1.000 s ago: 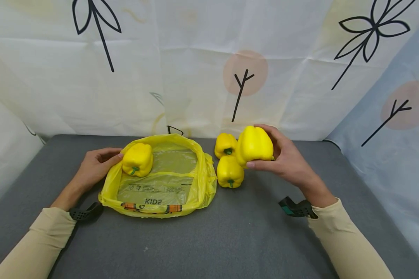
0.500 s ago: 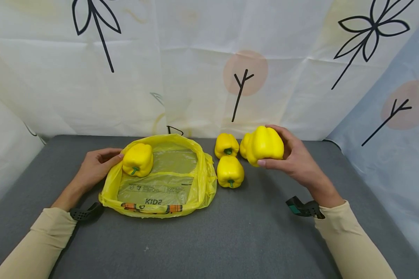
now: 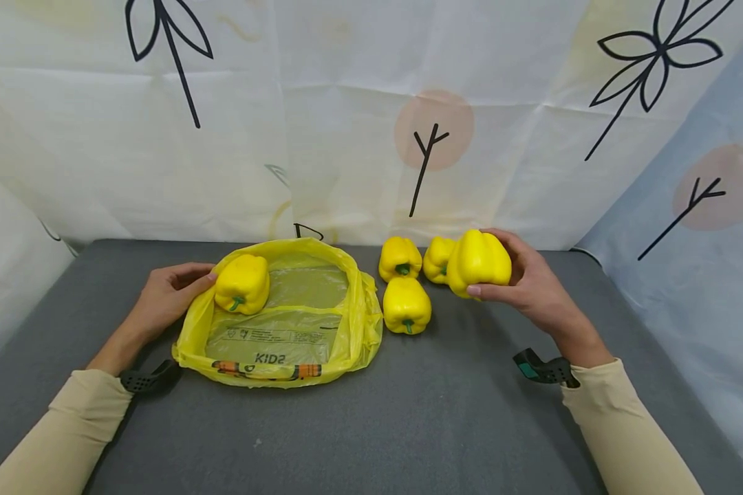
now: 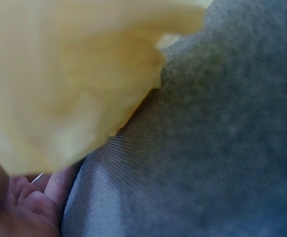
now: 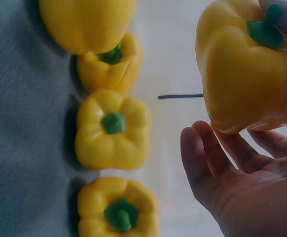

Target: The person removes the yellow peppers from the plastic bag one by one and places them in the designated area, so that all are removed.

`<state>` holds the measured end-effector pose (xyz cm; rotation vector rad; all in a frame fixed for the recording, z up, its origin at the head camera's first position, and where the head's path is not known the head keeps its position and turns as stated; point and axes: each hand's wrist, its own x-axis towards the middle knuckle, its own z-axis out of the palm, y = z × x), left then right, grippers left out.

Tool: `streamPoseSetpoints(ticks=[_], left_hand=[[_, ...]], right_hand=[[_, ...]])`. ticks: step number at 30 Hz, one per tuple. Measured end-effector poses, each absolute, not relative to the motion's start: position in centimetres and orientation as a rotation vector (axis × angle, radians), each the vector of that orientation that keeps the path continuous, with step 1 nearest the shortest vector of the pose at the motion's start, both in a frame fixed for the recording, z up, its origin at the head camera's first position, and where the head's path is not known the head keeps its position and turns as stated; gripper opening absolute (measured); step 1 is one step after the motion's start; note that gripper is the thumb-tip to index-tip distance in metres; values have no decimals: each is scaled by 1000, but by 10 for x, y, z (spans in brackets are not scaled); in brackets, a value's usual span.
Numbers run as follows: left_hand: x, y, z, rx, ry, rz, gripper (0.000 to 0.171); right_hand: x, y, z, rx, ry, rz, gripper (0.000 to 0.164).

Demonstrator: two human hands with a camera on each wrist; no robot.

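Note:
My right hand [image 3: 529, 282] grips a yellow bell pepper [image 3: 479, 262] between thumb and fingers, raised above the table. In the right wrist view this pepper [image 5: 247, 74] has its green stem near the thumb. Left of it on the table are three more yellow peppers: one in front [image 3: 406, 304], one behind [image 3: 400, 258], and one [image 3: 438, 260] partly covered by the held pepper. My left hand [image 3: 170, 299] pinches the left rim of a yellow plastic bag [image 3: 362, 323], opened wide on the table. Inside, against that rim, sits another yellow pepper [image 3: 243, 283].
A grey cloth [image 3: 371, 426] covers the table. Behind it hangs a white patterned sheet [image 3: 340, 137], close to the back peppers. The right wrist view shows a further yellow pepper [image 5: 96, 190] at the row's end, hidden in the head view.
My right hand has carried its pepper to the right and slightly down, uncovering more of the pepper behind it. The left hand and the bag stay as they were.

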<state>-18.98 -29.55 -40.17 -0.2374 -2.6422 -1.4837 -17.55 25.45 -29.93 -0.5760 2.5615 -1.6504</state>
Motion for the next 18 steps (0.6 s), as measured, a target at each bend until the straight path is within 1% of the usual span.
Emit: streamPoseSetpoints(ticks=[15, 18], left_hand=[[-190, -295, -402, -269, -2619, -1498, 46], [-190, -295, -401, -273, -2617, -1508, 46]], right_hand=[[-187, 265, -316, -508, 2541, -1560, 82], [-188, 265, -320, -502, 2515, -1549, 84]])
